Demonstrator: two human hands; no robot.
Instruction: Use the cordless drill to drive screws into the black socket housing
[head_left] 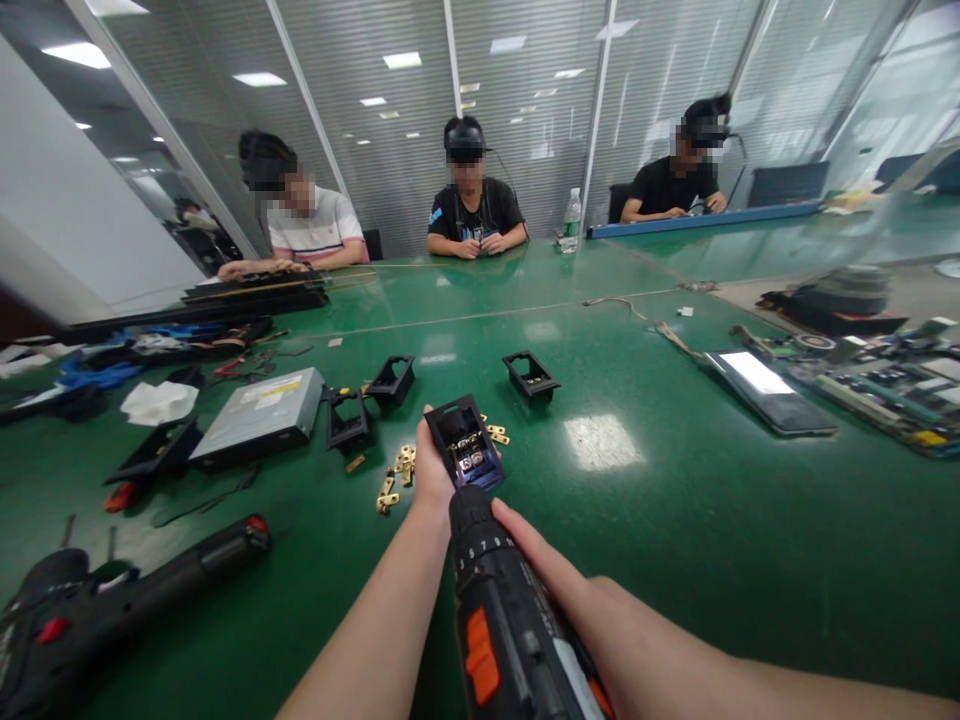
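The left hand (433, 468) is clamped on a black housing (466, 440), gripping it by its left side above the green table (660, 540), with its open face turned up so that metal terminals (469, 452) show inside. The right hand (559, 570) is wrapped along the right side of a black and orange power drill (499, 600), whose front end points away from the wearer and meets the near edge of the housing; the tip seems to reach in toward the terminals, though the drill's nose hides the exact contact. The two hands are apart from each other, one on each side of the drill's front. Small brass pieces (388, 492) lie in a loose pile just left of the housing, and a few more show close by its right side. Two open black frames (349, 425) stand farther left, near a silver disc drive (262, 415), and another black frame (531, 378) sits beyond the housing to the right. A second power tool (135, 600) lies at the near left of the table. On the right rest a phone-like slab (769, 392) and some circuit boards (900, 390). Across the table sit three people, and a plastic bottle (572, 220) stands upright between the middle person (477, 215) and the one on the right (675, 185).
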